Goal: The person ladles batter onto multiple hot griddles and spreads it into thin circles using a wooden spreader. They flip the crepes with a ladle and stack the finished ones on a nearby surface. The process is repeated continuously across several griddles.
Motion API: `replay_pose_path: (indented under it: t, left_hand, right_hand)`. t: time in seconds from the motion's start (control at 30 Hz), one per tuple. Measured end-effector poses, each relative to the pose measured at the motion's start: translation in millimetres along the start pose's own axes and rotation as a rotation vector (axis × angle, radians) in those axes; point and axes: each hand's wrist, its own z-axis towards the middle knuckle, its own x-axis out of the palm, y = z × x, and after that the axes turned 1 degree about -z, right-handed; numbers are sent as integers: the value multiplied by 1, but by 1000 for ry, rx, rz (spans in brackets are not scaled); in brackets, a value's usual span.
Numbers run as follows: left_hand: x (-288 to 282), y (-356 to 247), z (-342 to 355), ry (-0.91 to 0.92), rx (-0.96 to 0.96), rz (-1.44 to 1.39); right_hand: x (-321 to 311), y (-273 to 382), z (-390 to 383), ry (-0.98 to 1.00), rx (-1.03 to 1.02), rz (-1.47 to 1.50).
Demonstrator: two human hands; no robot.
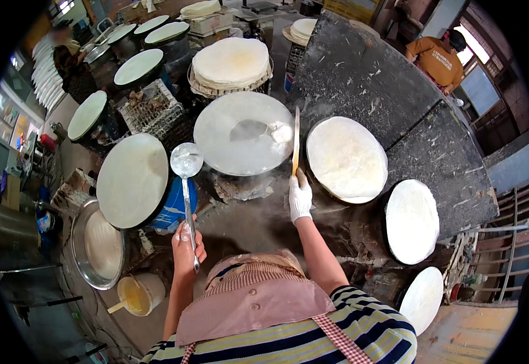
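Observation:
My bare left hand (188,246) is wrapped round the handle of a metal ladle (186,160), whose whitish bowl points away from me. My right hand (301,197), in a white glove, grips a long flat wooden spatula (296,142). The spatula stands along the right edge of a round griddle (222,151) coated with pale, wet batter. Near that griddle's middle is a darker round patch, with a bright white area to its right. Just right of the spatula lies another griddle with a pale round crepe (346,159). Below the ladle's left side is a griddle (132,182) with a smooth pale top.
A metal basin of batter (103,246) and a bucket with yellow liquid (140,294) stand at left. Beyond the middle griddle is a stack of crepes (231,64). Dark boards (361,79) rise at right. Several more griddles curve around me. A person in orange (437,64) works far right.

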Motion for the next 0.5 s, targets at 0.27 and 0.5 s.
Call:
replay_pose_path:
  t: [0.27,0.5]
  left_hand:
    - [-8,-23,24,157,-38,68]
    - [-13,-29,35,247,-93,62]
  right_hand:
    - [27,-4,-38,-11,25,87]
    - [49,-1,-55,-8,86,97]
